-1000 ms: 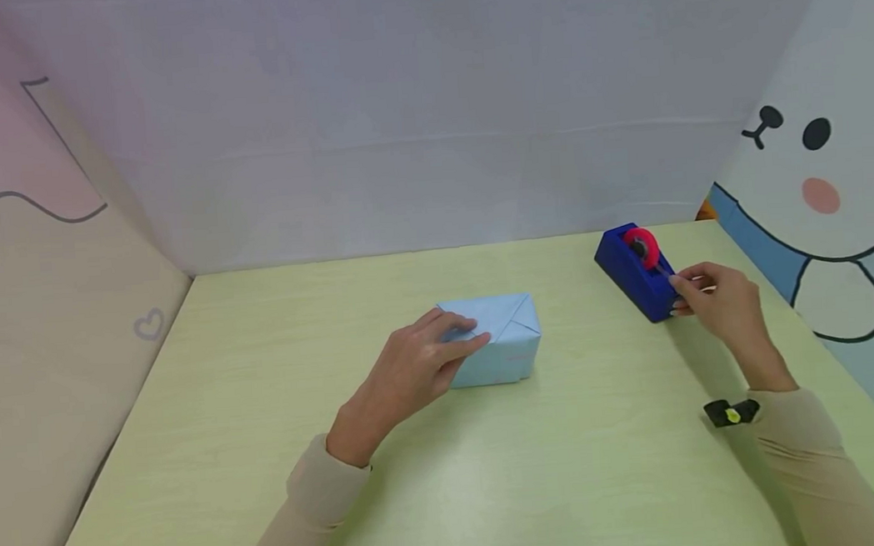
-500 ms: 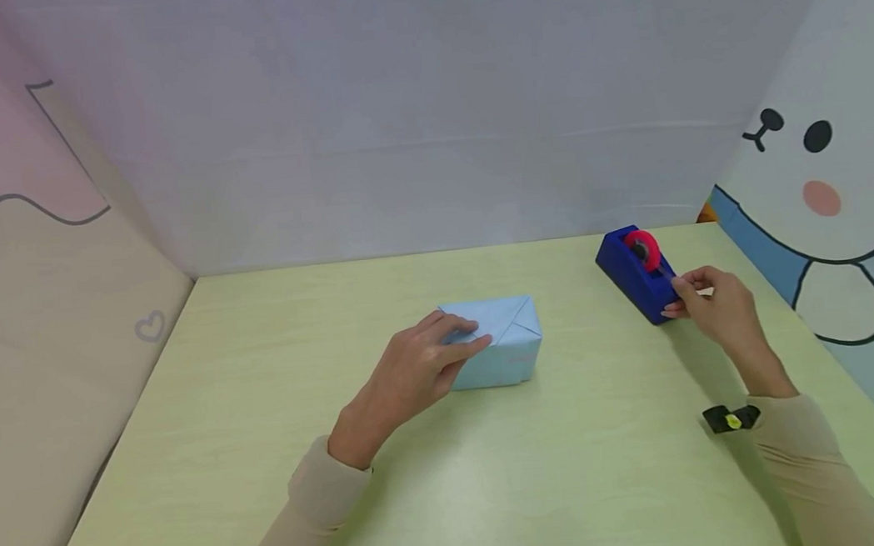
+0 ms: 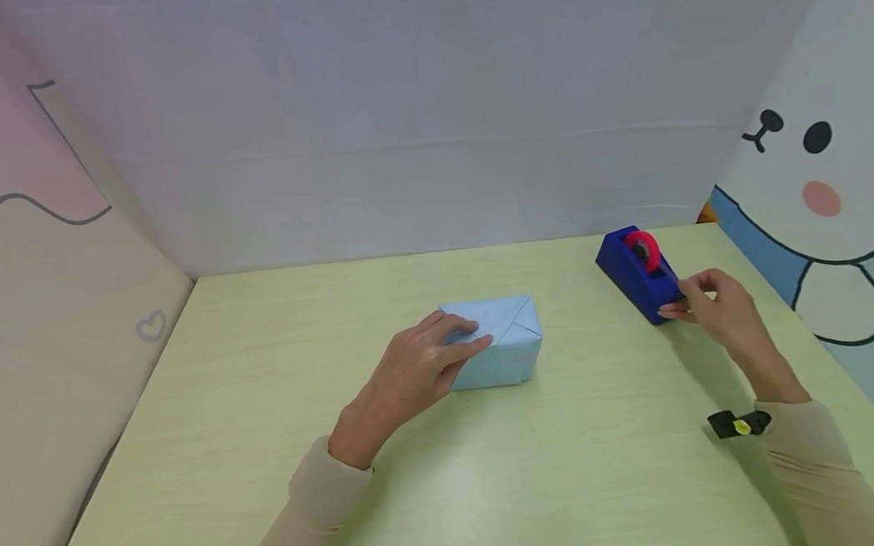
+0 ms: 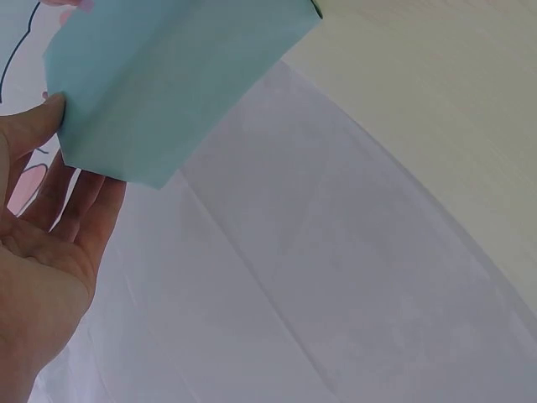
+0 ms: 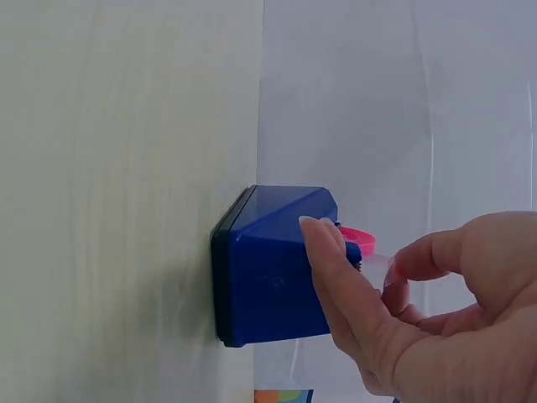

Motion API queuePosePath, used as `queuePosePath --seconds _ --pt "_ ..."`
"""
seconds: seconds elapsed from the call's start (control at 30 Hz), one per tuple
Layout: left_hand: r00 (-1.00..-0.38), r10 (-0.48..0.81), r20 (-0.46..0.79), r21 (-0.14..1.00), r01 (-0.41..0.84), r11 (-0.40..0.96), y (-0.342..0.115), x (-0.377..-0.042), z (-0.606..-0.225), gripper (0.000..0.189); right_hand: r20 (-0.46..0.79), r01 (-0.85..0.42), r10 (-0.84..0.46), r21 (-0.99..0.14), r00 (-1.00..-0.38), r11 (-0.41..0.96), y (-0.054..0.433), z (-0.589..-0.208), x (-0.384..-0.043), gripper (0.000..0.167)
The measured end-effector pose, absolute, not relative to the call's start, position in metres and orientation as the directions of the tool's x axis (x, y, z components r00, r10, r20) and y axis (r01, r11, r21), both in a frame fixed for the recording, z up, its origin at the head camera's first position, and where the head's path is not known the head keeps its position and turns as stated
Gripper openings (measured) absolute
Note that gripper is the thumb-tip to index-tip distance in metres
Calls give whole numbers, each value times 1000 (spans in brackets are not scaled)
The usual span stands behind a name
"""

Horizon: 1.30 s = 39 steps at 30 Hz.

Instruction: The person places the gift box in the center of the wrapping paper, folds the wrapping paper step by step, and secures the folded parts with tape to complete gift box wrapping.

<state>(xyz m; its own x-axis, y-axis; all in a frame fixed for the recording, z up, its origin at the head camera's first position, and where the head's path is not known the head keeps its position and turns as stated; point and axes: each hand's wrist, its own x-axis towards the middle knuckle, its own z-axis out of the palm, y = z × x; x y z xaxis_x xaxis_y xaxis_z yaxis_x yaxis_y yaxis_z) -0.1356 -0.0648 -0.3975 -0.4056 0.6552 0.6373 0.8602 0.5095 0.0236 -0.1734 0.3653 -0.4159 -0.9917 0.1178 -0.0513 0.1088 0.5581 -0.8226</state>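
Observation:
A small box wrapped in light blue paper (image 3: 513,318) sits mid-table, its folded end creases showing on top. My left hand (image 3: 421,359) grips it from the left, thumb on one side and fingers on the other in the left wrist view. To the right stands a blue tape dispenser (image 3: 633,278) carrying a red-cored roll (image 3: 649,250). My right hand (image 3: 721,310) is at its front end. In the right wrist view, thumb and finger pinch the end of a clear tape strip (image 5: 380,264), while other fingertips (image 5: 319,235) rest against the dispenser's front.
The pale wooden table (image 3: 267,450) ends at a light grey back sheet (image 3: 399,142). Printed panels flank it, with a cartoon bear face (image 3: 821,166) on the right. A black strap with a yellow piece (image 3: 739,426) is at my right cuff.
My right hand has shifted slightly toward me at the dispenser's front, the pinch drawing a little away from the roll. My left hand and the wrapped box stay put.

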Motion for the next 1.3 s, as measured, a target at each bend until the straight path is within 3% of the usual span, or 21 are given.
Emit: queuePosePath --seconds 0.23,0.67,0.83,1.0,1.3 --pt "-410 659 631 21 858 514 -64 -135 -397 33 -75 130 122 -829 -990 545 371 -422 -168 46" --pt "-397 661 636 13 863 506 -63 -135 -396 33 -39 42 18 -940 -999 339 384 -433 -164 44" --pt "-398 660 637 14 862 507 -64 -135 -395 33 -119 115 -43 -990 -992 83 389 -436 -165 39" --pt "-401 657 638 18 862 507 -64 -135 -395 33 -150 159 -62 -968 -987 -195 391 -437 -164 28" --pt "-398 653 644 22 863 505 -64 -135 -396 33 -158 179 -98 -946 -983 -269 393 -442 -164 21"
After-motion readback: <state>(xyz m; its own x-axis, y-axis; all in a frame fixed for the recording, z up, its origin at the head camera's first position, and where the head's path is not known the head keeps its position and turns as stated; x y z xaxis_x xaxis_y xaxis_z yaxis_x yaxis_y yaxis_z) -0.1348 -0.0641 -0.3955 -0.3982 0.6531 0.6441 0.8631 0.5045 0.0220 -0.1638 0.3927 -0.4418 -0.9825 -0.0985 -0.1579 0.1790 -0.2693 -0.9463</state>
